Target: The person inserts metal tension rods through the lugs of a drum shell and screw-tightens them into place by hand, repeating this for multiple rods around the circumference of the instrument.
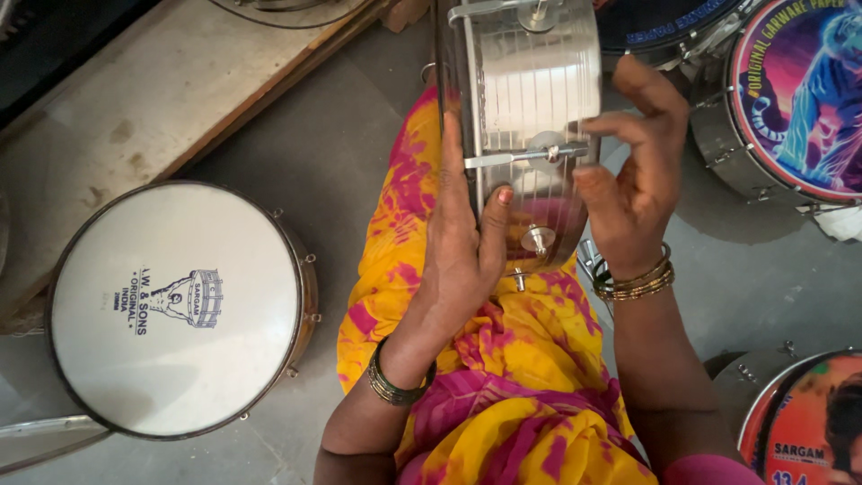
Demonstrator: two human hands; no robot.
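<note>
Hands grip a steel drum shell [530, 99]: left hand [462, 242] flat against it, right hand [633, 171] fingers pinching its tension rod [525, 155].

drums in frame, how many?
5, maybe more hidden: steel drum in lap; white-headed drum left; dark-headed drum top; two colourful-headed drums, top right and bottom right.

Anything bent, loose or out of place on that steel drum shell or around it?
Nothing stands out. The shiny drum shell rests on its side on the lap, left hand steadying its rim, right hand at a tension rod. The white-headed drum sits flat on the floor.
</note>
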